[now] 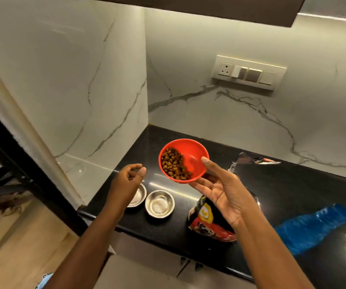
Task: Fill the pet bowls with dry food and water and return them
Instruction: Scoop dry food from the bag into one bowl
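Holding the red bowl point(185, 157) of kibble point(174, 164) tilted, my right hand point(220, 188) pinches its rim above two steel bowls point(160, 203); left hand point(129, 179) loosely curled, holding nothing

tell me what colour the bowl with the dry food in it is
Red-orange. The bowl held in the right hand shows clearly in the head view.
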Motion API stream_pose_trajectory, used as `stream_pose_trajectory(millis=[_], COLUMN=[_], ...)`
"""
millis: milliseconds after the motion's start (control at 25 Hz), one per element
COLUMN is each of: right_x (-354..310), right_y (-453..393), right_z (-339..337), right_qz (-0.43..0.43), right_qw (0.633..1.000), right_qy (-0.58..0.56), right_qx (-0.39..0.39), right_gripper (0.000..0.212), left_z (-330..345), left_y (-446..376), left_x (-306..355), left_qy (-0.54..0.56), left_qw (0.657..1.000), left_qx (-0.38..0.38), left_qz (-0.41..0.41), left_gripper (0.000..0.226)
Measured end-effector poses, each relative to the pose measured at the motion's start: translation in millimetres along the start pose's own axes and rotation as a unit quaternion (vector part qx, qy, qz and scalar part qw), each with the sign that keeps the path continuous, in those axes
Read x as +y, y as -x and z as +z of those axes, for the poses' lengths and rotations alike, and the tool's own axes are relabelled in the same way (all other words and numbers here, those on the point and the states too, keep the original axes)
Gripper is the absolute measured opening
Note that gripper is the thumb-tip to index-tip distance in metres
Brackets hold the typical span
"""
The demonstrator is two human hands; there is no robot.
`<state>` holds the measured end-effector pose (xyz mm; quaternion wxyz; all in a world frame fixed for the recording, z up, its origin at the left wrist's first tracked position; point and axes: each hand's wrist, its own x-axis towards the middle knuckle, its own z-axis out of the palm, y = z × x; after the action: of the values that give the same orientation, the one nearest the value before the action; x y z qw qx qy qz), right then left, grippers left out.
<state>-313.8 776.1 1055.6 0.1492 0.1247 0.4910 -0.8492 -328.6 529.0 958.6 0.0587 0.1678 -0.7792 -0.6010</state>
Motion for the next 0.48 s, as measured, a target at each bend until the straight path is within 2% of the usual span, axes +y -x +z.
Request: stream_pose_trajectory(millis=[160, 320, 480], right_x=[48, 90, 122], right_y=[-25, -51, -77], right_z=[34, 48, 45], right_qz=[-0.007, 0.017, 0.018], right_qw=[1.0, 0.999, 0.996], right_qy=[0.02, 0.011, 0.042], right_qx=[0.018, 0.037, 0.075], right_gripper=[0.037, 0.041, 0.038], left_z=[-32, -51, -39], left_y=[-24, -44, -52], left_x=[-55, -113, -143], left_qy=[-0.07, -0.166, -0.09], left_qw=[0.994, 0.97, 0.966], left_qx=[0.051, 0.046, 0.016], left_qz=[-0.073, -0.174, -0.241], left_gripper=[0.032, 0.045, 0.042])
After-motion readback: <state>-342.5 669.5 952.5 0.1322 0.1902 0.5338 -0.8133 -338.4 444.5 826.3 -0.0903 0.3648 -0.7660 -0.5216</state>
